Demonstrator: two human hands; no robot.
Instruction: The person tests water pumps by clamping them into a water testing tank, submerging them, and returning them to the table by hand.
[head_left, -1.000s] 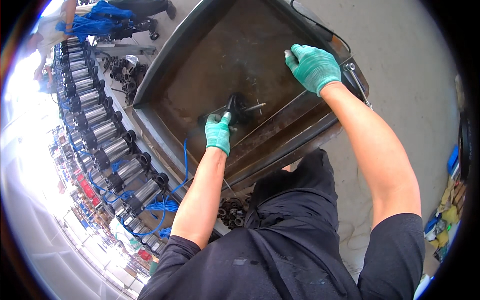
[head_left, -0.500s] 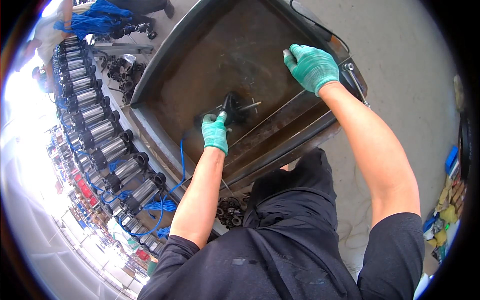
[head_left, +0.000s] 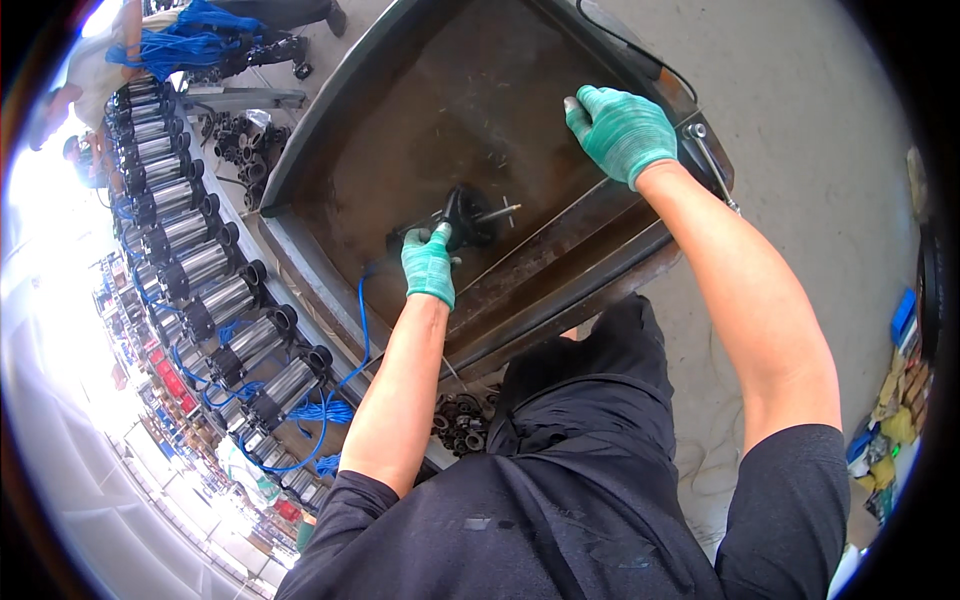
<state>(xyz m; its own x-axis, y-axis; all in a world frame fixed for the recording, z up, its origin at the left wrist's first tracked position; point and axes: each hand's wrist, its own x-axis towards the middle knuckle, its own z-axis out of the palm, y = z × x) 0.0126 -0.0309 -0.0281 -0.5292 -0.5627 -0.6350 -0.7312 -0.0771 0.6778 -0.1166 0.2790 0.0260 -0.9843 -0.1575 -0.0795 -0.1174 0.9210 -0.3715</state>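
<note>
Green-gloved left hand (head_left: 428,268) grips a black rounded machine part (head_left: 462,212) in a large dark metal tank (head_left: 335,118); green-gloved right hand (head_left: 622,130) curls over the tank's right side

The black part sits inside the tank, toward its near left corner. The left hand's thumb presses against it, and the other fingers are partly hidden. From the part a slender metal rod (head_left: 495,214) with a small crosspiece points toward the tank's right side. A thin bright-blue cable (head_left: 362,310) runs from near the left hand over the tank's near left wall.

The right hand's fingers are bent inward; whether they hold anything, I cannot tell. Just beside its wrist, at the tank's right corner, is a silver metal lever (head_left: 714,165) with a rounded end. A thin black hose (head_left: 648,52) follows the tank's far right edge.

Left of the tank stretches a long row of silver cylinders with black ends (head_left: 212,268), with coiled blue cable (head_left: 322,410) near its closer end. Black metal parts (head_left: 245,150) lie heaped between that row and the tank's far left side, and more dark ring-shaped parts (head_left: 460,425) lie below the tank's near edge. Beyond the tank's far left side, another person (head_left: 100,75) is beside a blue cable bundle (head_left: 180,45). Grey floor (head_left: 800,130) spreads to the tank's right.
</note>
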